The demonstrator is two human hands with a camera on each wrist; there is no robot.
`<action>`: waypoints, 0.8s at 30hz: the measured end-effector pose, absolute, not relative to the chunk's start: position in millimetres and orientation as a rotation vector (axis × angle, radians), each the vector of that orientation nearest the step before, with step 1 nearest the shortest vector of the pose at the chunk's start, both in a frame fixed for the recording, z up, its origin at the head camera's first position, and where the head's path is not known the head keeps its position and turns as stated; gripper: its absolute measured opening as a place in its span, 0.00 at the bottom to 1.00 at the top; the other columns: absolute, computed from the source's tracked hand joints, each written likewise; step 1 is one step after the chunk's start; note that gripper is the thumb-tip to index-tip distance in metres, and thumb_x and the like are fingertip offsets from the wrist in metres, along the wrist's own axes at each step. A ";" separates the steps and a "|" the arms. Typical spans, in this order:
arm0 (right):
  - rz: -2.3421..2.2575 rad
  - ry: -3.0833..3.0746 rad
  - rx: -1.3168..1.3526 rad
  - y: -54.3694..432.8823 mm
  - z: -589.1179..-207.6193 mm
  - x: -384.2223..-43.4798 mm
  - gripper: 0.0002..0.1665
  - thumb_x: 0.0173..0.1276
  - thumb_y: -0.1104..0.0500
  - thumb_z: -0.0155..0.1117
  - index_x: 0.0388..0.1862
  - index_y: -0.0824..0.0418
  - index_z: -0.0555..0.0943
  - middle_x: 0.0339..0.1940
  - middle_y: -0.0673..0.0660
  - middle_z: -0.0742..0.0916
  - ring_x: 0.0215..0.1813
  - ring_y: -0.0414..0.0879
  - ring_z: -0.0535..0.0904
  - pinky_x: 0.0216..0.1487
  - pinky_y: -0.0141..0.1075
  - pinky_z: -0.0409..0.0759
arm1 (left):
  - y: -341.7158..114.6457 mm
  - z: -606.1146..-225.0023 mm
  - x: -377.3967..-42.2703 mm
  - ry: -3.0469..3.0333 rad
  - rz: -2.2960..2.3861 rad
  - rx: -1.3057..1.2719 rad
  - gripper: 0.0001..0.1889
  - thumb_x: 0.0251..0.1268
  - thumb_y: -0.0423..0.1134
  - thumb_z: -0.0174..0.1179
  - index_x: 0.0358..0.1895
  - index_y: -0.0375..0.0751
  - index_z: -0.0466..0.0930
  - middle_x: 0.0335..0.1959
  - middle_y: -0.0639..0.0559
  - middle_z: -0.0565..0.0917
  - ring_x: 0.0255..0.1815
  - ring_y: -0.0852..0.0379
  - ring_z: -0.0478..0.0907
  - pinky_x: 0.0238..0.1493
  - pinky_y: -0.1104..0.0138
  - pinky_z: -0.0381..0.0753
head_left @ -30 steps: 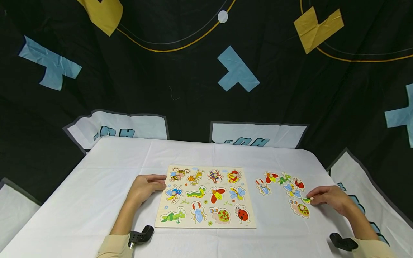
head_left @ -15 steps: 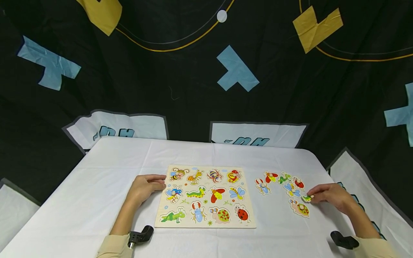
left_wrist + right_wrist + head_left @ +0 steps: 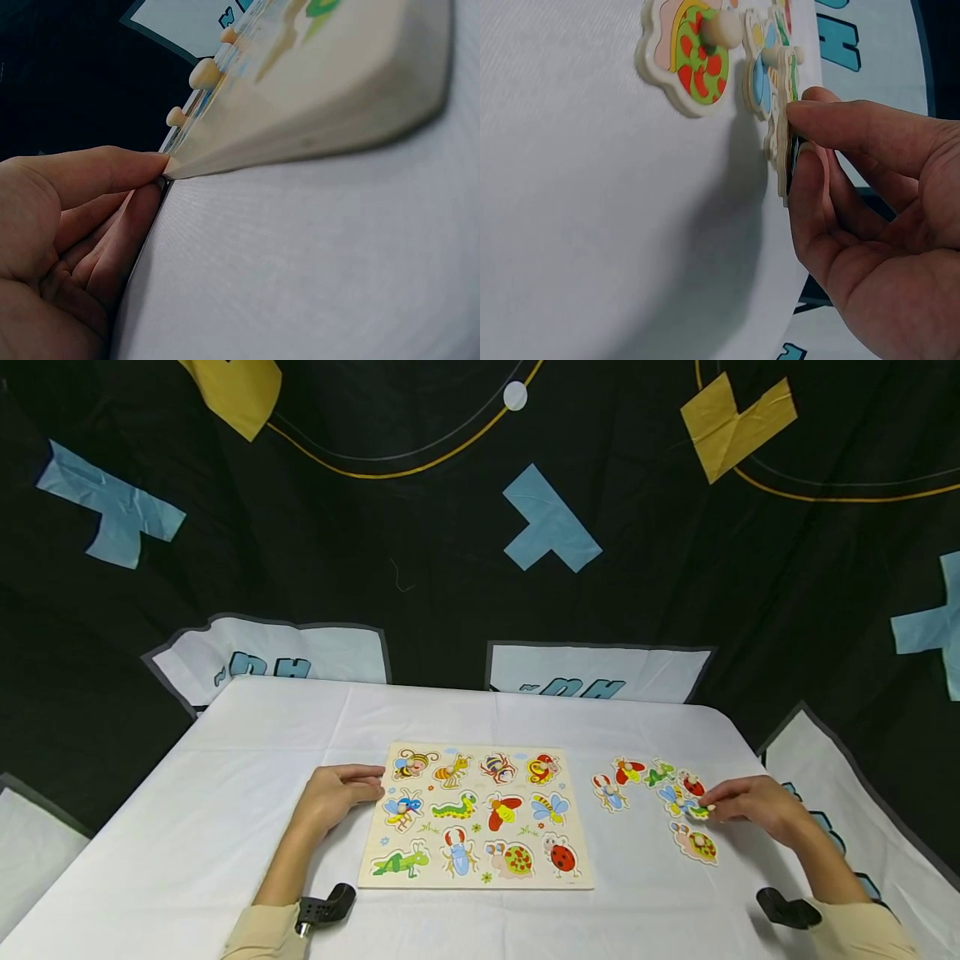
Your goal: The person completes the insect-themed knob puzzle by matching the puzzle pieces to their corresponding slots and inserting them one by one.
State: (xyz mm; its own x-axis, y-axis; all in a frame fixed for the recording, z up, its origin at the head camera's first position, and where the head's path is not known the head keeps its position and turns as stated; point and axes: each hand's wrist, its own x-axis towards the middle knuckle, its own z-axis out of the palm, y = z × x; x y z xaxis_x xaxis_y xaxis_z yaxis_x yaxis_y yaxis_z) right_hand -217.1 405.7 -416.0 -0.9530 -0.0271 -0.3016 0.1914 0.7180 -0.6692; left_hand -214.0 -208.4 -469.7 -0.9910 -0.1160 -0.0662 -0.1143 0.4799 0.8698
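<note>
My left hand point(image 3: 336, 797) pinches the left edge of a pale wooden insect puzzle board point(image 3: 465, 828), also seen in the left wrist view as a thick board edge point(image 3: 315, 142). My right hand point(image 3: 757, 806) pinches a small green knobbed puzzle piece point(image 3: 699, 812) by its edge. In the right wrist view this piece point(image 3: 784, 142) stands nearly edge-on, raised above the cloth, between thumb and fingertips. Right below it in the head view lies a snail piece point(image 3: 693, 843). A blue-winged dragonfly piece point(image 3: 673, 800) is partly behind the held piece.
Beetle point(image 3: 610, 793), red-winged bug point(image 3: 628, 771), green point(image 3: 660, 772) and ladybug point(image 3: 692, 783) pieces lie right of the board on a white-covered table point(image 3: 225, 827). A black curtain point(image 3: 435, 552) hangs behind.
My right hand has lifted the green puzzle piece off the cloth and moved it slightly left and away from me, over the dragonfly piece's edge. My left hand stays on the board.
</note>
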 end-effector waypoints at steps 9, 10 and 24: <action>-1.081 2.635 0.111 390.5 -412.4 -222.7 0.14 0.63 0.64 0.67 0.47 0.66 0.88 0.53 0.63 0.87 0.46 0.47 0.81 0.45 0.40 0.80 | -208.7 -468.8 -213.5 -2.702 -1.592 0.203 0.20 0.57 0.41 0.74 0.54 0.43 0.88 0.43 0.51 0.91 0.52 0.57 0.82 0.57 0.62 0.73; -1.083 2.637 0.106 388.4 -412.5 -223.6 0.14 0.63 0.64 0.67 0.47 0.66 0.88 0.53 0.63 0.87 0.46 0.47 0.81 0.45 0.40 0.80 | -208.7 -468.7 -213.4 -2.702 -1.591 0.204 0.20 0.57 0.41 0.74 0.54 0.43 0.88 0.43 0.51 0.91 0.52 0.57 0.82 0.57 0.62 0.73; -1.074 2.650 0.084 358.5 -409.7 -238.2 0.15 0.63 0.63 0.69 0.49 0.65 0.88 0.51 0.62 0.88 0.48 0.51 0.79 0.47 0.42 0.79 | -207.8 -468.7 -213.5 -2.687 -1.611 0.207 0.20 0.57 0.38 0.74 0.54 0.40 0.88 0.40 0.51 0.92 0.44 0.62 0.84 0.52 0.67 0.75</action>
State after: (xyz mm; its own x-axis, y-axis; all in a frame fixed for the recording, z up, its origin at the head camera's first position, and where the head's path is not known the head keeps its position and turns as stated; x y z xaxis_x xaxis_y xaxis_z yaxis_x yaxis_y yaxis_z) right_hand -238.2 358.5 -409.7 -0.9592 -0.0509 -0.2783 0.1572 0.7219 -0.6739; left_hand -213.5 -207.8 -468.7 -0.9913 -0.1134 -0.0662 -0.1118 0.4646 0.8784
